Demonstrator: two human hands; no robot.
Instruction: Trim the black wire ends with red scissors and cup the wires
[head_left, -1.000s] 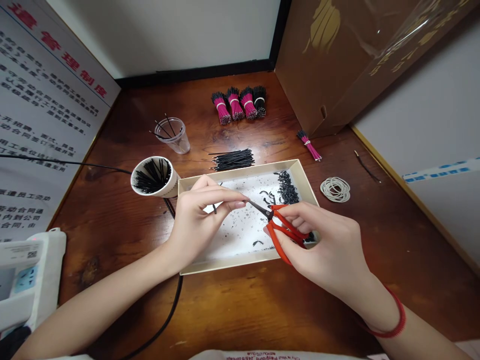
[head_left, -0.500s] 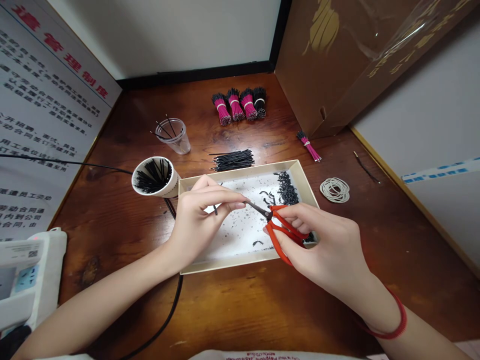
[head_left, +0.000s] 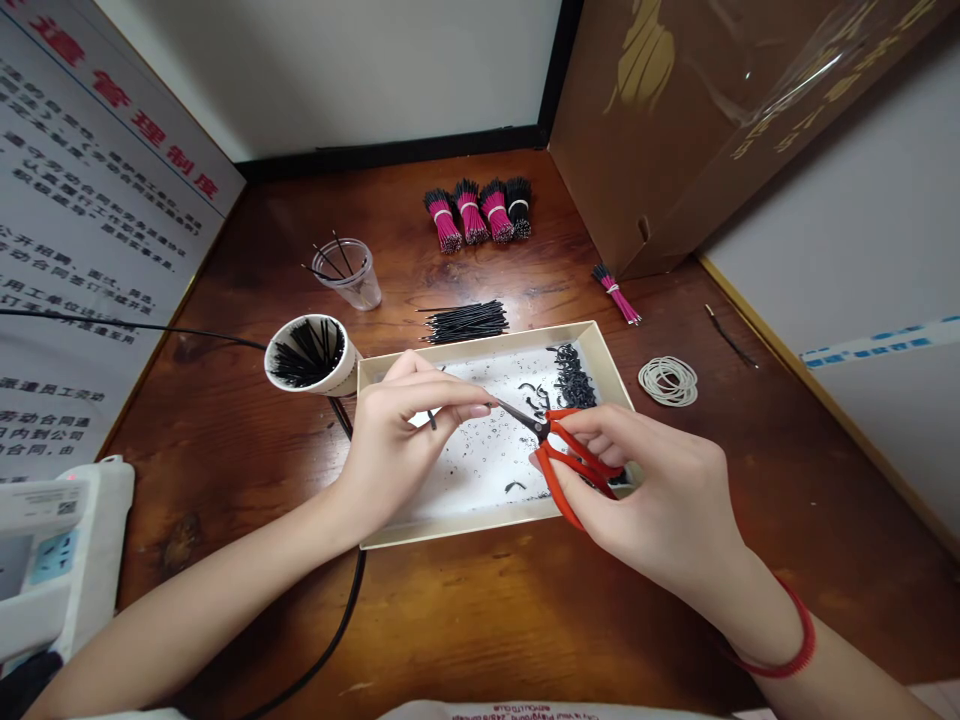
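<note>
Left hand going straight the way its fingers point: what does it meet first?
Probably the black blade tips of the red-handled scissors in the right hand, though depth is unclear.

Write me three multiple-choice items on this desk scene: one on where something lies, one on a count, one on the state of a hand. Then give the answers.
1. Where does the coil of white bands lie relative to the cream tray?
A. To its left
B. To its right
C. Inside it

2. How many wire bundles stand in the row at the far edge of the desk?
A. Two
B. Four
C. Seven

3. What is the right hand doing?
A. Gripping red-handled scissors
B. Lying flat on the desk
C. Holding a cardboard box

Answers:
1. B, the coil lies on the wood beyond the tray's right wall.
2. B, three pink bundles and one black stand side by side.
3. A, its fingers pass through the red handles.
</note>
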